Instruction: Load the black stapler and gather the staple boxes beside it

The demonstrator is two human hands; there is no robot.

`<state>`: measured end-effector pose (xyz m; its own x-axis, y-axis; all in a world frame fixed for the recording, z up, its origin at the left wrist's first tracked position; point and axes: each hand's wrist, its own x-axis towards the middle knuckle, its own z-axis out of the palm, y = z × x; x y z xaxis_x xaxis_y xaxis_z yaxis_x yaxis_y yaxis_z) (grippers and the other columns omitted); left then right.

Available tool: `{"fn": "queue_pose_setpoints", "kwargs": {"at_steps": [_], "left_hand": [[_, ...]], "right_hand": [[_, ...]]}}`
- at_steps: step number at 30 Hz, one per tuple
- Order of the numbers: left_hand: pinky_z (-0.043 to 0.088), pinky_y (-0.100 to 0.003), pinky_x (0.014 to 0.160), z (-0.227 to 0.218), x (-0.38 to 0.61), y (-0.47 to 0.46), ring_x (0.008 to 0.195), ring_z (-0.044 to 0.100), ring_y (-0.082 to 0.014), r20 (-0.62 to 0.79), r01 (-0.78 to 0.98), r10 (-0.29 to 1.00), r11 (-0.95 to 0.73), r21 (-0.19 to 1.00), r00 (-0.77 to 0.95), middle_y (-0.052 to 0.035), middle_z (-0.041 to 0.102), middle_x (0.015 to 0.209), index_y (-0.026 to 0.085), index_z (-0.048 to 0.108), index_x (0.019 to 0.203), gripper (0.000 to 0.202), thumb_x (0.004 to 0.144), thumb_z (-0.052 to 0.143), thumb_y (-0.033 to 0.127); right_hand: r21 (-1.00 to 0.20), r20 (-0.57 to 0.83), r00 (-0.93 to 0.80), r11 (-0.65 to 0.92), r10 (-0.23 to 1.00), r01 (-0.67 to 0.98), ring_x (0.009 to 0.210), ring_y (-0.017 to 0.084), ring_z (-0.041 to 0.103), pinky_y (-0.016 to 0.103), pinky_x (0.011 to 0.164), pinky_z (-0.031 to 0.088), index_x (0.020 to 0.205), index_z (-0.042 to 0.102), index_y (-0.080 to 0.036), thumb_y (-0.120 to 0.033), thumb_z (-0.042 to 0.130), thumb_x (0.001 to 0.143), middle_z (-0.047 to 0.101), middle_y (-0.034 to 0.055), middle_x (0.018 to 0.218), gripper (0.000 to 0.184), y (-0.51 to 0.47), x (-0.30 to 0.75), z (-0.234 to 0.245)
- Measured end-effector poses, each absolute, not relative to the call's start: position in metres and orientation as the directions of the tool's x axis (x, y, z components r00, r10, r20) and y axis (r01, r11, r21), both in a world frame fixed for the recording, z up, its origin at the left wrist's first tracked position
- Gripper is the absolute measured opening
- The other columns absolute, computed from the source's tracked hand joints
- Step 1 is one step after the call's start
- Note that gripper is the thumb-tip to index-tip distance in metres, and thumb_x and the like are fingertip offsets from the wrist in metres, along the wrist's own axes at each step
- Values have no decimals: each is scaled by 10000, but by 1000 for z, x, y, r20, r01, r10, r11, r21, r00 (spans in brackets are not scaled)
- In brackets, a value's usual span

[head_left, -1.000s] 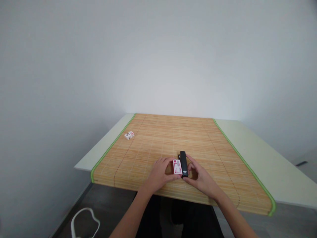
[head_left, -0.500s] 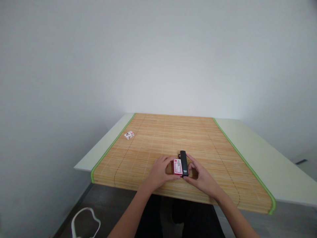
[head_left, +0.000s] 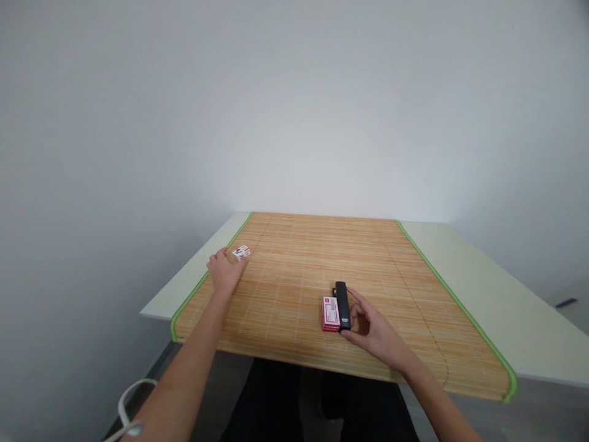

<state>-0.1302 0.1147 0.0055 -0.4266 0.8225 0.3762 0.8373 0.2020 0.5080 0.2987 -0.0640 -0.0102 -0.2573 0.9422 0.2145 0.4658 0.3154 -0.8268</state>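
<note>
The finger and thumb of the right hand [head_left: 365, 318] held a long black stapler [head_left: 343, 306], with the thumb at its near end and the pointing finger up by its far end. The other fingers of that hand were curled in close to the stapler's right side. The left hand [head_left: 225, 270] was far off to the left of the stapler and a bit farther away from the person. Its thumb and fingers were spread wide around a small white cardboard box with dark and red marks [head_left: 241, 252], but I could not tell if they touched it. Right up against the stapler's left side sat a little stack of flat red and white cardboard boxes [head_left: 331, 312]. The top one had a white face with a red line around it, and red sides showed at the front. Under the stapler, and all around it, was a tan bamboo mat [head_left: 313, 252] with bright green cloth edges [head_left: 173, 328]. The mat lay on a smooth white table [head_left: 478, 288], which stuck out far to the left and right of the stapler. Nearer than the stapler, below the table, were two legs in black trousers [head_left: 271, 399] and a dark gray floor [head_left: 239, 368]. A curly white cord [head_left: 121, 405] was low down, far to the stapler's left. Beyond the stapler, a plain pale wall [head_left: 317, 110] went up behind the table.
</note>
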Motion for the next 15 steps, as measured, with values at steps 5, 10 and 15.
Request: {"fn": "queue_pose_setpoints", "kwargs": {"at_steps": [5,10,15], "left_hand": [[384,-467,1027,9,-143,145,1186,508,-376,227,862,910,214,460,-347,-191,533,1292,152,523,1389,780,813,633,666],[372,-423,1053,7,-132,158,1182,527,-331,215,912,970,17,410,-115,-129,618,1274,182,611,1336,547,836,646,401],[382,-328,1042,2,-118,151,1168,554,-264,188,902,982,-101,420,22,-82,648,1279,210,636,1328,529,813,652,327]], "right_hand": [[-828,207,-260,310,943,468,869,226,623,426,904,517,1611,208,-270,-361,743,833,629,5,927,948,-64,298,-10],[-824,186,-249,289,950,488,878,224,624,415,901,517,1612,201,-267,-383,728,843,631,6,942,939,-64,298,-9],[-829,195,-255,298,947,473,866,220,625,407,884,512,1612,204,-265,-375,716,856,632,4,933,919,-64,297,-7]]}}
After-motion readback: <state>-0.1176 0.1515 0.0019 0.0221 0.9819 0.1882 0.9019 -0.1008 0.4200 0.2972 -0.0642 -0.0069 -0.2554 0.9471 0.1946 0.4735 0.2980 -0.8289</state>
